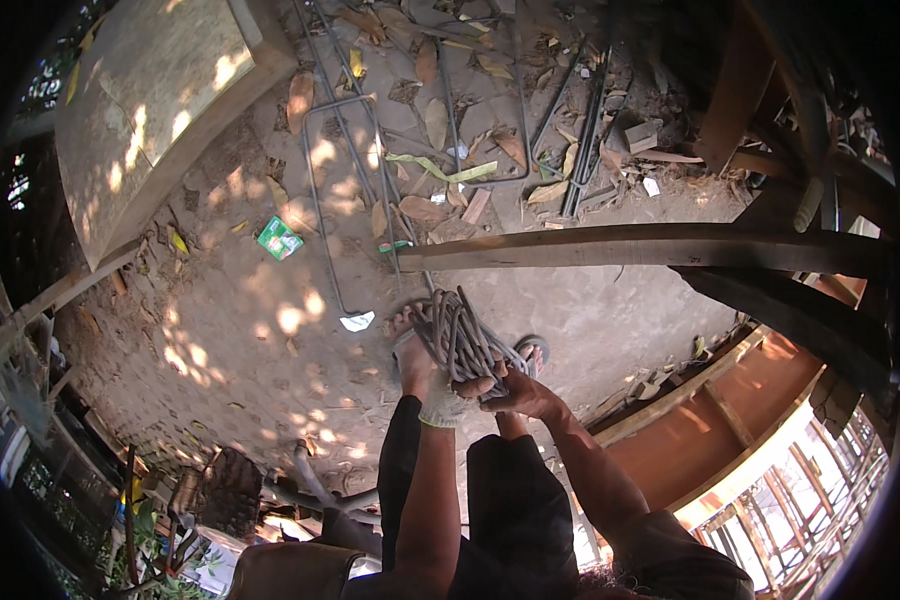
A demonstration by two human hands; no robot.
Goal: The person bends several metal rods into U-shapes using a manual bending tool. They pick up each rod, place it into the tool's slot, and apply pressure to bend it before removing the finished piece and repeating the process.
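Observation:
In front of my feet I hold a bundle of bent steel rods (pixel 460 335), grey-brown and stacked closely together. My left hand (pixel 444 402), in a pale knit glove, closes on the near left part of the bundle. My bare right hand (pixel 522 393) grips its near right end, fingers wrapped round the rods. The lower ends of the rods are partly hidden by my hands. Just beyond the bundle lies the end of a long wooden beam (pixel 630 247), which runs off to the right.
Long bent steel rods (pixel 315 210) lie ahead on the dirt floor, with more dark rods (pixel 588 140) farther right. Dry leaves and a green packet (pixel 280 238) are scattered about. A large pale board (pixel 160 110) stands far left; an orange-brown framed panel (pixel 720 420) lies right.

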